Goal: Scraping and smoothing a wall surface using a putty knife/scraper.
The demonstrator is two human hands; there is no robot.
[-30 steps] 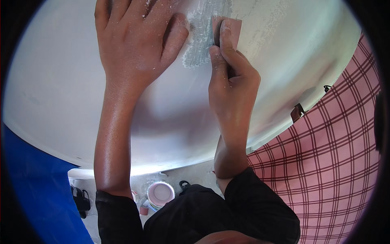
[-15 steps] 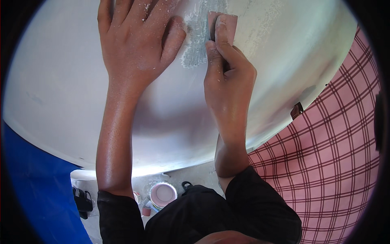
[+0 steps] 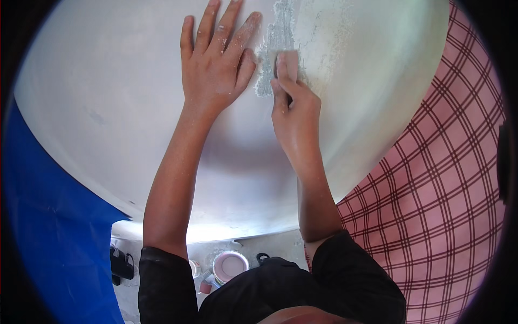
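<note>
A large pale, curved, smooth panel (image 3: 135, 146) spreads out before me, with a rough grey patch (image 3: 280, 29) near its top middle. Between thumb and fingers, my right hand (image 3: 295, 105) pinches a small pinkish rectangular piece of what looks like folded sandpaper (image 3: 292, 63). It lies against the near part of that patch. To the left of it, my left hand (image 3: 213, 70) is spread flat on the panel, fingers apart and holding nothing. White dust specks show on its fingers.
Blue sheeting (image 3: 54, 216) borders the panel on the left, and pink checked cloth (image 3: 426, 205) on the right. Below the near edge, a round tub (image 3: 231, 264), a small reddish block (image 3: 205, 287) and a black object (image 3: 123, 264) are on the grey floor.
My right hand has drawn the pinkish piece toward me along the grey patch. The whole view has shifted, so my left hand's fingers now show fully, still spread on the panel.
</note>
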